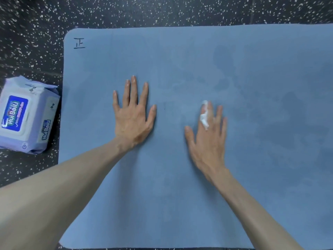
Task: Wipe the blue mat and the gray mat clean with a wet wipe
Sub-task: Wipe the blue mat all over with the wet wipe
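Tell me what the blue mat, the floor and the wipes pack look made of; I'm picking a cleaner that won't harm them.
Blue mat: looks like matte rubber or foam, smooth, with rounded corners; darker patches suggest damp. Floor: black with white flecks, probably rubber flooring, dull finish. Wipes pack: soft, slightly glossy plastic film, creased, with what seems a stiffer flap on top. The bit of wipe between the right hand's fingers looks like thin white nonwoven cloth.
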